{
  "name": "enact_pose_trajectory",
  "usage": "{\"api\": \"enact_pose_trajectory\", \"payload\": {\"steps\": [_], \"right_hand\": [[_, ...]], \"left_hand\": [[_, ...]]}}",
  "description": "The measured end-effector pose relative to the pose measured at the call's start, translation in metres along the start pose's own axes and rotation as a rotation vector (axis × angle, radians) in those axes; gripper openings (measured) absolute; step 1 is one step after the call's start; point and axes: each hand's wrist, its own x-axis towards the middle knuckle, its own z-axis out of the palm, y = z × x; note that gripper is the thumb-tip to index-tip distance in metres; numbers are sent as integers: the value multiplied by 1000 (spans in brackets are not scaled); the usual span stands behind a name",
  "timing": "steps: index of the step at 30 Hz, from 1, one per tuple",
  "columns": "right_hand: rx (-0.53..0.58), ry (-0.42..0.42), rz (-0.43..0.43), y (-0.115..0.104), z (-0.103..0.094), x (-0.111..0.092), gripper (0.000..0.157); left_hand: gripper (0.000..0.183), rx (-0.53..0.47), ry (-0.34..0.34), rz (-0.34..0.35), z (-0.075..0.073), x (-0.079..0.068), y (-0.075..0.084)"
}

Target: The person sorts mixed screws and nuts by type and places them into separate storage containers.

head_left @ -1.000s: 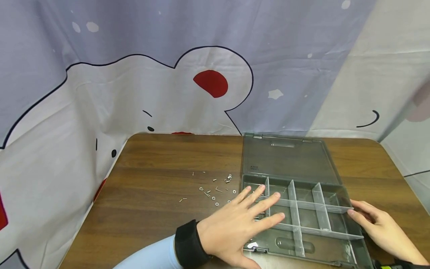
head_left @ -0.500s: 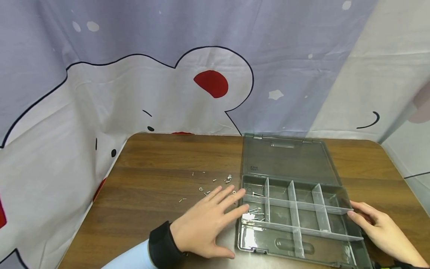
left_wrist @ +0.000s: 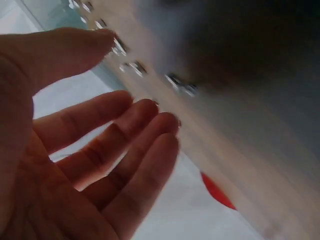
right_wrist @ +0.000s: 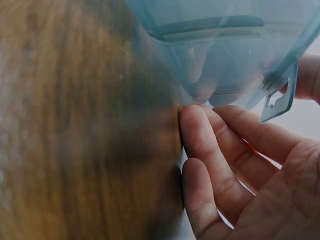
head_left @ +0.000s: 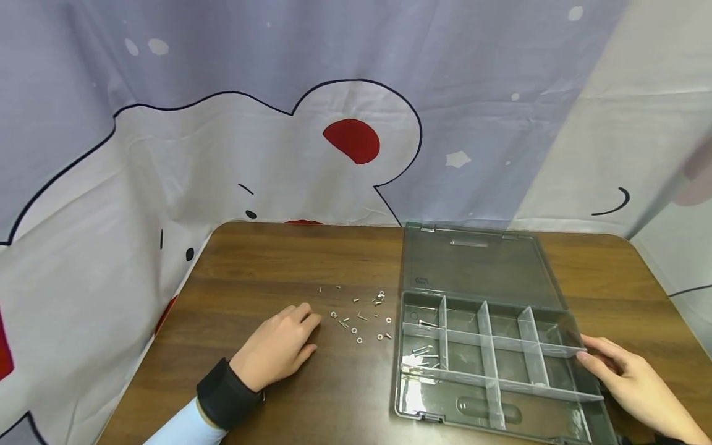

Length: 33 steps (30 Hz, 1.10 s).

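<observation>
My left hand (head_left: pixel 278 346) is over the table to the left of a loose scatter of small screws and nuts (head_left: pixel 353 330). Its fingers are bent loosely, with nothing between them; in the left wrist view the thumb is apart from the fingers (left_wrist: pixel 145 155). My right hand (head_left: pixel 639 380) grips the right side wall of a grey see-through compartment box (head_left: pixel 534 395), thumb at the rim. In the right wrist view its fingers (right_wrist: pixel 197 130) touch the box's side low by the tabletop. Several screws (head_left: pixel 425 352) lie in the box's left compartments.
The box's lid (head_left: pixel 473 262) lies folded back toward the far edge of the wooden table (head_left: pixel 267 259). A printed curtain (head_left: pixel 222 154) hangs behind and beside the table. White dividers (head_left: pixel 534 346) split the box into several compartments.
My left hand has moved left, from over the box to the far side of the scattered screws, and its spread fingers have bent. My right hand has stayed at the box.
</observation>
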Motion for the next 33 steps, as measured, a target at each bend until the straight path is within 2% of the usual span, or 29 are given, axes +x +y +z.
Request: {"api": "enact_pose_trajectory", "payload": {"steps": [3,6,13,18,25,29,33], "right_hand": [[-1,1,11,1,1,0,52],[6,5,3,2,2,-1,52],[19,10,-16,2,3,0,52],[11,10,-17,3,2,1,53],[-3,2,-3,1,0,1,54],[7,-16,10,-1,0,0,56],[7,-2,8,1,1,1,55]], "left_hand": [[35,0,-17,-40,2,-1,-7],[30,-4,-9,-31,4,-1,-11],[17,6,86,20,11,1,-16],[22,20,141,48,15,6,-17],[27,14,111,68,17,15,-22],[21,-6,81,63,20,22,-23],[16,-38,79,66,20,28,-20]]}}
